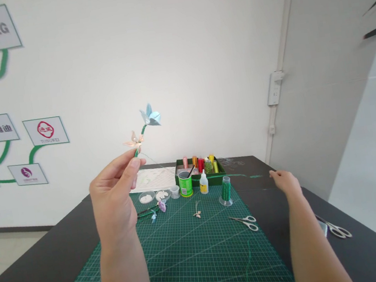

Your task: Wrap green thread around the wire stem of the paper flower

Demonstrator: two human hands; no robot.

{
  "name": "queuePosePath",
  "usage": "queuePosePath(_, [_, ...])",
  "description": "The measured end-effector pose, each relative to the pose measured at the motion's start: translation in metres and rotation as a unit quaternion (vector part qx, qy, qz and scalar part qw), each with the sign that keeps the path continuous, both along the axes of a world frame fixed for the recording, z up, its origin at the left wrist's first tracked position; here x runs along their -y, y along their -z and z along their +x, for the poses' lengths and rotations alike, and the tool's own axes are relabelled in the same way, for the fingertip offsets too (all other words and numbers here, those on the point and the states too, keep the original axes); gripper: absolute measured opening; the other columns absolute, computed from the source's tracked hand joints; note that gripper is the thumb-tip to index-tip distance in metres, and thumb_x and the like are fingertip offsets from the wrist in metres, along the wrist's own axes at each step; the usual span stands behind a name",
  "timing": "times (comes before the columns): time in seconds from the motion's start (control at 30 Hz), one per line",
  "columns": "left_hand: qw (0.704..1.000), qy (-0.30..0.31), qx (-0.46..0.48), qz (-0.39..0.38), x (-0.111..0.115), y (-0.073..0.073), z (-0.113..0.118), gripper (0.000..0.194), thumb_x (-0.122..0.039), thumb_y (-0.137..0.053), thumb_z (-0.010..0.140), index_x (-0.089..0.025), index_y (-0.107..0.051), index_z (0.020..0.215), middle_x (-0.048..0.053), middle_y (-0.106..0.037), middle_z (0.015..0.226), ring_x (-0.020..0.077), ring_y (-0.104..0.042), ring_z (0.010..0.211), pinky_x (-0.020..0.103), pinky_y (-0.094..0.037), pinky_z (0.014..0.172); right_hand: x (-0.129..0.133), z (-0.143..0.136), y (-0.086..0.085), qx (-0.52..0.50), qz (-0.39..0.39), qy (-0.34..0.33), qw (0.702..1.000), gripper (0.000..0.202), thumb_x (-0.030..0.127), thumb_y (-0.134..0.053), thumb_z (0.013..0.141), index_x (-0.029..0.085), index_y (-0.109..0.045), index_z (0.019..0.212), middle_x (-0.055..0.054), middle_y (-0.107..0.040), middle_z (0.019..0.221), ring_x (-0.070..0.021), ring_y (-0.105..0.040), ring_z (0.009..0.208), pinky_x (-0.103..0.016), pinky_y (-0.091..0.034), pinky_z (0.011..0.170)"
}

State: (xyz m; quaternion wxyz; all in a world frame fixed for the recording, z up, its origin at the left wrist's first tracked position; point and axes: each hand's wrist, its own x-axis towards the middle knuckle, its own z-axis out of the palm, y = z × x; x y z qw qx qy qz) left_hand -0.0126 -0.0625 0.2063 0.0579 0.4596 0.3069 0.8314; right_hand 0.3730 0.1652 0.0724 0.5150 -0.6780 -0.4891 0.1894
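Note:
My left hand (118, 182) is raised over the left side of the mat, its thumb and fingers pinching the green-wrapped stem of an artificial flower sprig. On the sprig are a pale blue flower (151, 116) at the top and a pale pink flower (134, 141) just above my fingertips. A thin thread trails from the stem down to the right. My right hand (286, 182) is stretched out to the far right, fingers closed together. A green thread (255, 176) runs toward its fingertips; the exact grip is too small to see clearly.
A green cutting mat (198, 257) bears scissors (247, 221), a green thread spool (226, 191), a glue bottle (204, 183), a green can (185, 184), small dishes (146, 197) and finished flowers (161, 206). Behind stands a box of spools (223, 173). More scissors (339, 231) lie at right.

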Motion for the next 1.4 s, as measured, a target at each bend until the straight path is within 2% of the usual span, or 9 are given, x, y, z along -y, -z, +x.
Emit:
queuePosePath(0.1, [0.999, 0.008, -0.014, -0.031, 0.001, 0.002, 0.007, 0.017, -0.024, -0.081, 0.073, -0.023, -0.083, 0.089, 0.003, -0.077, 0.077, 0.0116, -0.061, 0.058, 0.022, -0.043, 0.049, 0.001, -0.006, -0.018, 0.034, 0.006, 0.035, 0.999, 0.027, 0.029, -0.062, 0.071, 0.024, -0.05, 0.047, -0.01, -0.055, 0.054, -0.0367, -0.065, 0.082, -0.049, -0.046, 0.079])
queuePosePath(0.27, [0.993, 0.049, -0.07, -0.08, -0.004, 0.011, 0.028, 0.015, -0.026, -0.081, 0.076, -0.026, -0.083, 0.091, 0.003, -0.077, 0.075, 0.0141, -0.065, 0.062, 0.025, -0.049, 0.052, 0.031, -0.055, -0.07, 0.043, 0.149, -0.026, 0.988, 0.024, 0.04, -0.06, 0.081, 0.018, -0.07, 0.083, -0.014, -0.074, 0.094, -0.0328, -0.065, 0.099, -0.048, -0.045, 0.096])
queuePosePath(0.43, [0.98, 0.06, -0.168, -0.092, -0.007, 0.015, 0.049, 0.017, -0.024, -0.074, 0.084, -0.033, -0.082, 0.095, 0.0, -0.078, 0.083, 0.0107, -0.06, 0.059, 0.024, -0.047, 0.05, 0.106, -0.129, -0.104, -0.163, 0.305, -0.322, 0.881, 0.032, 0.046, -0.062, 0.09, 0.023, -0.069, 0.11, -0.009, -0.072, 0.117, -0.0263, -0.063, 0.116, -0.045, -0.044, 0.106])
queuePosePath(0.53, [0.975, 0.043, -0.199, -0.091, -0.005, 0.015, 0.056, 0.019, -0.022, -0.071, 0.086, -0.033, -0.082, 0.096, -0.002, -0.076, 0.076, 0.0094, -0.054, 0.054, 0.024, -0.046, 0.051, 0.146, -0.158, -0.108, -0.241, 0.232, -0.518, 0.787, 0.041, 0.05, -0.056, 0.095, 0.031, -0.059, 0.131, -0.008, -0.065, 0.131, -0.0238, -0.064, 0.115, -0.041, -0.052, 0.098])
queuePosePath(0.63, [0.973, 0.022, -0.211, -0.092, -0.004, 0.015, 0.059, 0.019, -0.022, -0.07, 0.087, -0.032, -0.082, 0.097, -0.002, -0.073, 0.071, 0.0096, -0.053, 0.054, 0.025, -0.047, 0.053, 0.17, -0.171, -0.108, -0.235, 0.136, -0.6, 0.752, 0.051, 0.051, -0.058, 0.095, 0.032, -0.05, 0.141, -0.006, -0.068, 0.109, -0.0164, -0.064, 0.073, -0.03, -0.053, 0.06])
queuePosePath(0.73, [0.972, -0.01, -0.215, -0.097, -0.007, 0.017, 0.058, 0.018, -0.023, -0.07, 0.087, -0.029, -0.081, 0.1, -0.001, -0.074, 0.075, 0.0101, -0.055, 0.056, 0.025, -0.047, 0.054, 0.182, -0.175, -0.108, -0.172, 0.103, -0.56, 0.804, 0.039, 0.045, -0.062, 0.093, 0.024, -0.059, 0.126, 0.007, -0.047, 0.06, -0.0087, -0.033, 0.046, -0.021, -0.027, 0.042])
queuePosePath(0.9, [0.953, -0.088, -0.247, -0.152, -0.017, 0.018, 0.054, 0.019, -0.026, -0.066, 0.09, -0.028, -0.081, 0.101, -0.001, -0.078, 0.086, 0.0121, -0.059, 0.06, 0.027, -0.047, 0.059, 0.196, -0.17, -0.111, -0.021, 0.183, -0.418, 0.889, 0.027, 0.04, -0.057, 0.095, 0.018, -0.068, 0.087, 0.008, -0.032, 0.049, -0.008, -0.022, 0.047, -0.023, -0.018, 0.045])
queuePosePath(1.17, [0.837, -0.108, -0.455, -0.285, -0.024, 0.016, 0.049, 0.022, -0.025, -0.061, 0.089, -0.03, -0.081, 0.097, 0.0, -0.081, 0.092, 0.0198, -0.069, 0.075, 0.031, -0.043, 0.061, 0.21, -0.126, -0.12, 0.079, 0.281, -0.437, 0.851, 0.017, 0.032, -0.07, 0.088, 0.025, -0.084, 0.084, -0.003, -0.074, 0.068, -0.0123, -0.052, 0.048, -0.024, -0.037, 0.042])
queuePosePath(1.4, [0.748, 0.038, -0.607, -0.264, -0.002, 0.021, 0.064, 0.018, -0.021, -0.064, 0.088, -0.03, -0.08, 0.089, -0.006, -0.08, 0.088, 0.0163, -0.071, 0.079, 0.029, -0.044, 0.068, 0.177, -0.101, -0.121, -0.054, 0.33, -0.389, 0.858, 0.008, 0.028, -0.078, 0.079, 0.028, -0.085, 0.081, -0.002, -0.067, 0.054, -0.0128, -0.053, 0.046, -0.024, -0.039, 0.041])
